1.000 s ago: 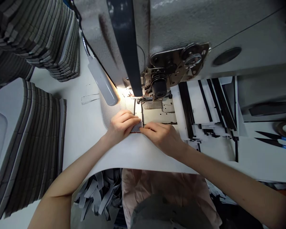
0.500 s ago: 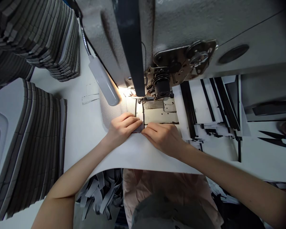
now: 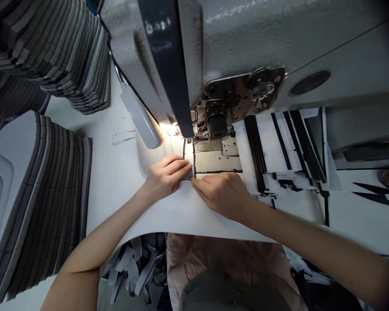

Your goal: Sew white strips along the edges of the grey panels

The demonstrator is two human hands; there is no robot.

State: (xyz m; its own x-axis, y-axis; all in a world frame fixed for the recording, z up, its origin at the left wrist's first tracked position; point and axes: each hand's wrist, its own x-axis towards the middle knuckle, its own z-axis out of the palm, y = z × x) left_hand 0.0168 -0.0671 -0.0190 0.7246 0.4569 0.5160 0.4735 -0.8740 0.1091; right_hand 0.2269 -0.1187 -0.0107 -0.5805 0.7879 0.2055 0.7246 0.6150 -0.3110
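Observation:
A grey mesh fabric panel [image 3: 151,155] with a rounded left edge lies under the sewing machine's presser foot [image 3: 189,141]. A white strip bordered in black runs along the panel's right side. My left hand [image 3: 165,175] is closed on the panel's near part, fingers together on top, the thumb partly hidden near the edge. At the near right corner, the fingertips of my right hand [image 3: 222,192] pinch the panel's edge; exactly what lies between them is hidden. Both hands are close together, just in front of the metal needle plate [image 3: 218,162].
Stacks of grey padded panels [image 3: 61,181] stand at the left. A white lamp [image 3: 141,114] hangs over the work. To the right lie black and white strips [image 3: 280,142] and blue-handled scissors [image 3: 381,196]. Grey fabric strips [image 3: 138,263] hang below the table's front edge.
The camera view has shifted slightly, moving the machine a little left and down in the picture. My right fingers look straighter at the panel's corner; my left hand has barely moved.

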